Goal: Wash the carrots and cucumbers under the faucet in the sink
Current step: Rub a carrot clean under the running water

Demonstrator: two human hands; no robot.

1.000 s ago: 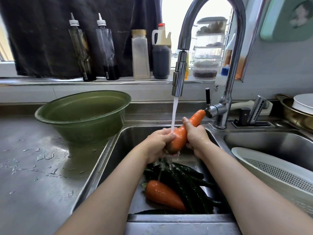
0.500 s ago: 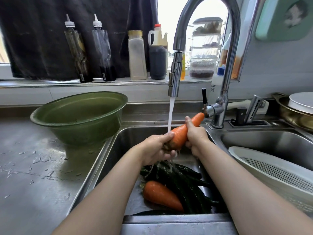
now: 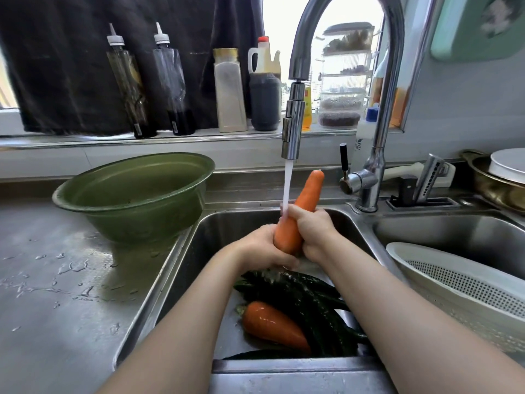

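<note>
Both hands hold one orange carrot (image 3: 305,199) above the left sink (image 3: 216,231), its tip pointing up and right. My left hand (image 3: 260,248) grips its thick lower end. My right hand (image 3: 311,233) curls round its middle. Water from the faucet (image 3: 292,129) runs down onto my right fingers and the carrot. Below, a second carrot (image 3: 270,325) lies on the sink floor beside several dark cucumbers (image 3: 306,297), partly hidden by my forearms.
A green basin (image 3: 133,194) stands on the wet steel counter at the left. A white colander (image 3: 460,285) leans in the right sink. Bottles line the window ledge behind. The faucet lever (image 3: 343,160) and a knife rack (image 3: 426,183) sit right of the carrot.
The carrot has tilted more upright under the stream. My right hand has slid down to its middle and my left hand has shifted round its thick end.
</note>
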